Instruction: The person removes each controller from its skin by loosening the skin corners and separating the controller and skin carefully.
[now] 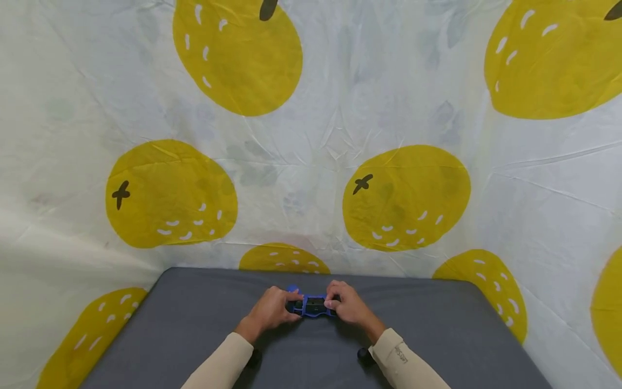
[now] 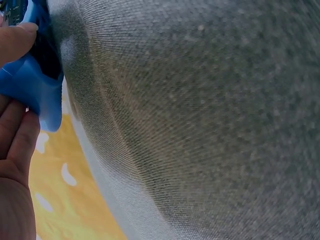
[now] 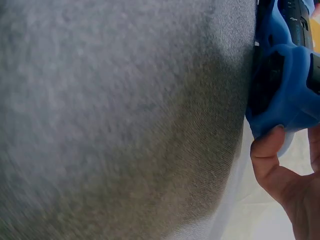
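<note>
A blue and black game controller (image 1: 316, 306) is held low over the grey surface, between both hands. Its blue shell (image 2: 37, 92) wraps round a dark inside, where a bit of circuit board (image 2: 15, 12) shows in the left wrist view. My left hand (image 1: 272, 309) grips the left end, thumb (image 2: 16, 44) on one face and fingers beneath. At the right end, my right hand (image 1: 349, 303) pinches the controller, and in the right wrist view a fingertip (image 3: 270, 142) presses the blue shell's edge. A small blue piece (image 1: 292, 288) shows just behind the left end; whether it is attached I cannot tell.
The dark grey padded surface (image 1: 204, 313) spreads under both forearms, its far edge meeting a pale hanging sheet (image 1: 311, 189) printed with yellow fruit. Small black objects (image 1: 364, 354) sit by each wrist.
</note>
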Available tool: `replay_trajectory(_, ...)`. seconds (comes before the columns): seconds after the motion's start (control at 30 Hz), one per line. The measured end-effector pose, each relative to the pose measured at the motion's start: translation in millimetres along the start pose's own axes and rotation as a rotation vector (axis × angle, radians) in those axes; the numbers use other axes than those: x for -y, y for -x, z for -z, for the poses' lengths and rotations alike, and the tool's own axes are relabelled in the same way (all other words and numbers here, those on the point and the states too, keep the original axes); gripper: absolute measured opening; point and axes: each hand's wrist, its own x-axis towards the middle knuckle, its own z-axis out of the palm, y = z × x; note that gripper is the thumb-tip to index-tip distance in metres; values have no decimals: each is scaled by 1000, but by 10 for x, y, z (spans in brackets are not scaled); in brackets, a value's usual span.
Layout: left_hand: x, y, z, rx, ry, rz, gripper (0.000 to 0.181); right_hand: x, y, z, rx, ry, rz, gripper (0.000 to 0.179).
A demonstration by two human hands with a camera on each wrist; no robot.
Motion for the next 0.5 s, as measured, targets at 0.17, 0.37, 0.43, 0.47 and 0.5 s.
replay_trajectory(0.17,-1,-5,-4,8,-3,-3,44,2,-9,48,57,3,-37,21)
replay_trajectory(0.37,10,-26,-13,8,-13,-2,43,-20,-58,163,236,-104,-84,9)
replay_trajectory(0.43,11,-28,-9,10,-16,-5,43,0,-89,201,301,-97,-101,7)
replay_trajectory(0.47,10,-26,-5,10,-14,-7,43,16,-108,218,330,-77,-107,8)
replay_trajectory(0.5,9,-24,-1,11,-11,-9,43,34,-129,234,361,-46,-113,9)
